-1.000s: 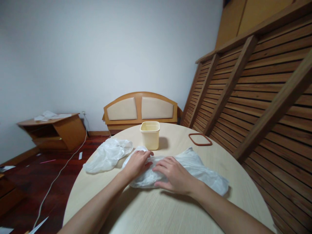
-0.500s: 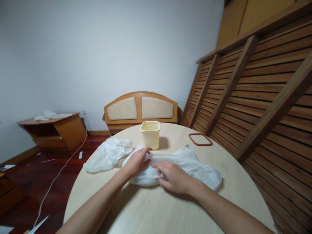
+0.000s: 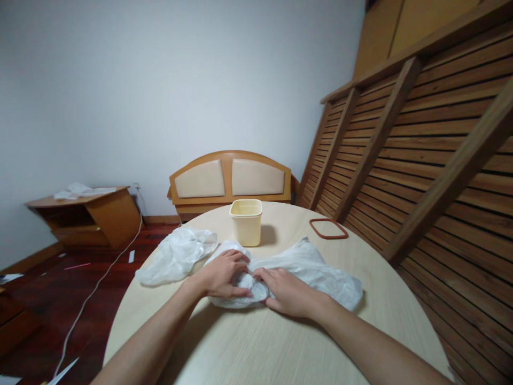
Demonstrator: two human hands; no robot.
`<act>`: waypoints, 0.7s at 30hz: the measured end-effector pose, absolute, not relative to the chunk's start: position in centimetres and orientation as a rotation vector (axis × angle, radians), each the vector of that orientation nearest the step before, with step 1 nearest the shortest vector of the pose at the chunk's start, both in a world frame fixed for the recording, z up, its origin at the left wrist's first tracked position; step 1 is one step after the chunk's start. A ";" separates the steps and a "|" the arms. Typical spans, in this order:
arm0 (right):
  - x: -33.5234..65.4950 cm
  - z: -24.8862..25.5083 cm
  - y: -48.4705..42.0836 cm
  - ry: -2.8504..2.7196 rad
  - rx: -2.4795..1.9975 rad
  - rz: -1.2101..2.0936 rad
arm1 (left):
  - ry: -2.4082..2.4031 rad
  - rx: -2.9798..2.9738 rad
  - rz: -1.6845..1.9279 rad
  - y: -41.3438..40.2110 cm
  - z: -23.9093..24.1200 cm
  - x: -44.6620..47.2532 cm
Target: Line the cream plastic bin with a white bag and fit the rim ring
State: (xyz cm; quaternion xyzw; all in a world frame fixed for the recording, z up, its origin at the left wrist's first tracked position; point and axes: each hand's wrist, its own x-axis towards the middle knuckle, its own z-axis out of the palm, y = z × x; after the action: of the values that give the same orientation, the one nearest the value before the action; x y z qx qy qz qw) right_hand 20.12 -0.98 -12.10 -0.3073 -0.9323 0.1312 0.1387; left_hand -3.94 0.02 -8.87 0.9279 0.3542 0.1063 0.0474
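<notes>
A crumpled white plastic bag [image 3: 304, 267] lies stretched across the near middle of the round table. My left hand [image 3: 226, 275] curls over its left part, thumb and fingers closed around a bunched fold. My right hand [image 3: 286, 289] grips the bag just to the right, thumb and fingertips pressed into the gathered plastic. Between the hands the film is bunched into a rounded lump. Right behind them stands a pale yellow square bin [image 3: 246, 227], upright and without a lid. To the left sits a second crumpled white plastic bag [image 3: 180, 254].
The light wooden round table [image 3: 256, 353] carries a brown rounded-square ring [image 3: 328, 229] at its far right. A slatted wooden frame [image 3: 441, 176] leans along the right. Beyond stand a headboard [image 3: 230, 179] and a low cabinet [image 3: 108, 214]. A white cable [image 3: 100, 283] crosses the floor.
My left hand has come down and toward me, closing on the bag. The plastic between my hands has bunched into a lump. My right hand has shifted slightly.
</notes>
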 end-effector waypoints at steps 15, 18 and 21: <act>25.8 -10.5 1.7 -2.706 -1.098 0.398 | 1.099 2.831 0.179 -1.2 -8.8 -2.3; 26.4 -9.7 1.7 -2.686 -1.233 0.368 | 1.194 2.844 0.123 -1.2 -9.4 -2.5; 27.1 -8.7 1.7 -2.636 -1.356 0.393 | 1.224 2.848 0.118 -1.1 -9.7 -2.7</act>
State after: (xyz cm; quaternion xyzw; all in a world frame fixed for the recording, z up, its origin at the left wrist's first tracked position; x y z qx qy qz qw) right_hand 27.07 1.67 -8.73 -0.4521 -0.8790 0.1311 0.0758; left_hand -2.69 -1.14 -9.73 0.9179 0.3944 0.0380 0.0196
